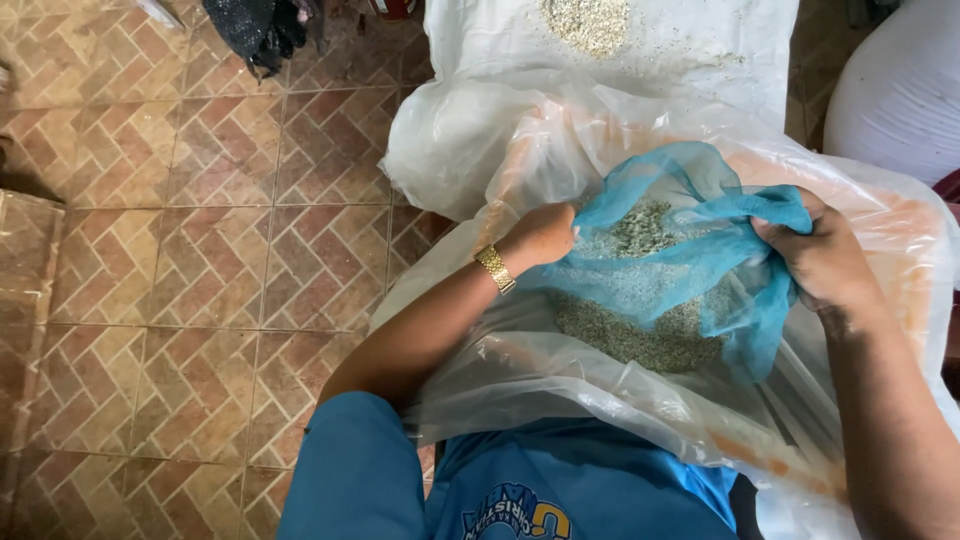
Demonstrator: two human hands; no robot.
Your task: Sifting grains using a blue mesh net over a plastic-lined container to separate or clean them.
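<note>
Head view, looking straight down. In the right half of the frame, a blue mesh cloth (pixel 690 260) stretched between the two hands, sagging in the middle under a load of greenish-grey grain (pixel 640 235). Long axis of the cloth running about left to right across the frame, from one fist to the other, so equally near to both. More grain (pixel 640 340) lying below it, inside a big clear plastic bag (pixel 520 370) opened over the lap.

Left hand (pixel 543 236), centre of the frame, with a gold watch (pixel 494 268) on the wrist: closed into a fist, pinching the left edge of the mesh. Right hand (pixel 825 258), at the right side of the frame: also closed tight, with a bunch of the mesh gathered inside the fingers. No gap visible in either fist.

At the top of the frame, a white sack (pixel 700 40) with a small heap of similar grain on it. Left half of the frame only brown herringbone floor tiles (pixel 200 250).
</note>
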